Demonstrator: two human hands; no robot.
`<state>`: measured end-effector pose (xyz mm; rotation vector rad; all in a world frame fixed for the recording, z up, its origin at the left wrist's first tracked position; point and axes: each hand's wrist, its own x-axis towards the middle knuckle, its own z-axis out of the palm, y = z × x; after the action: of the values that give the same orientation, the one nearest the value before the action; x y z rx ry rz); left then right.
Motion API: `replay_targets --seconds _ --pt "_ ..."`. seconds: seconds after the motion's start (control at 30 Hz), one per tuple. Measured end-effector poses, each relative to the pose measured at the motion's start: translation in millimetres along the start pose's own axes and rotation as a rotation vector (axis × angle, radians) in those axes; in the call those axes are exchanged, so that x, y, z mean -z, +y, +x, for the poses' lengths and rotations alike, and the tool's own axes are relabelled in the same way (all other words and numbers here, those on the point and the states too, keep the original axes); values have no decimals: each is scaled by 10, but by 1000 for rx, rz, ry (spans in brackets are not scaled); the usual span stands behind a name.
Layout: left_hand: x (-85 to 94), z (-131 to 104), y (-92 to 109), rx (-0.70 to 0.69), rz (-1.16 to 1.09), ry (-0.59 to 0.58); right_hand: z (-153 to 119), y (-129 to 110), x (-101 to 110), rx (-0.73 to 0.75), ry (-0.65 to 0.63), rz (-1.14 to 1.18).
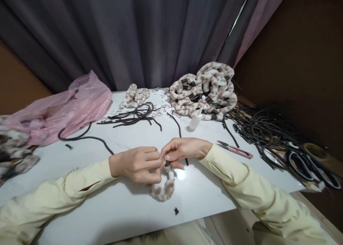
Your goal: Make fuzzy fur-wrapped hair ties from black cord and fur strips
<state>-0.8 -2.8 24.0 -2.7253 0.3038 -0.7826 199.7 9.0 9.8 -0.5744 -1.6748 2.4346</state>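
Between my two hands, low over the white table, is a fluffy white-and-brown ring (163, 192) with a dark piece near its upper end. My left hand (138, 164) has its fingers curled closed at the ring's top left. Thumb and index finger of my right hand (180, 150) pinch at the ring's top right, beside the dark piece, the other fingers partly extended. The fingertips of both hands meet there, and the exact spot they grip is partly hidden. A small black scrap (176, 211) lies on the table in front of the ring.
Behind stand a small white squeeze bottle (195, 120) and a heap of fluffy rings (206, 89). Black cords (134, 114) lie mid-table, others (268, 127) pile up right. Pink-handled snips (235, 149), large scissors (300, 166) and a pink plastic bag (66, 111) flank the work area.
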Motion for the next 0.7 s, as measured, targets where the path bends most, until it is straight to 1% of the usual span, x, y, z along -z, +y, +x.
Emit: replay_targets --seconds 0.03,0.07,0.1,0.13,0.2,0.27,0.33,0.37,0.43,0.5,0.57,0.7 --pt "1 -17 -10 0 -9 -16 -6 -15 -7 7 12 -30" --pt "6 -38 -26 30 -36 -37 -15 -37 -18 27 46 -65" --pt "14 -61 -47 101 -82 -50 -26 -64 -34 58 101 -111" --pt "28 -83 -72 224 -145 -56 -38 -94 -54 92 175 -170" --pt "70 -114 -129 572 -326 -49 -59 -147 -104 160 362 -337" --pt "124 -114 -186 917 -564 -48 -64 -167 -156 256 563 -594" --pt "169 -82 -230 1122 -801 -100 -48 -142 -199 403 721 -915" --pt "183 -59 -243 1202 -874 -122 -34 -117 -217 481 766 -1066" --pt "190 -13 -246 1279 -1023 -144 -2 -57 -246 583 795 -1287" --pt "170 15 -225 1308 -1216 -146 23 -7 -273 609 797 -1400" --pt "135 13 -195 1361 -1365 -120 37 20 -303 604 811 -1466" --pt "48 -53 -158 1514 -1521 -14 50 39 -347 637 846 -1520"
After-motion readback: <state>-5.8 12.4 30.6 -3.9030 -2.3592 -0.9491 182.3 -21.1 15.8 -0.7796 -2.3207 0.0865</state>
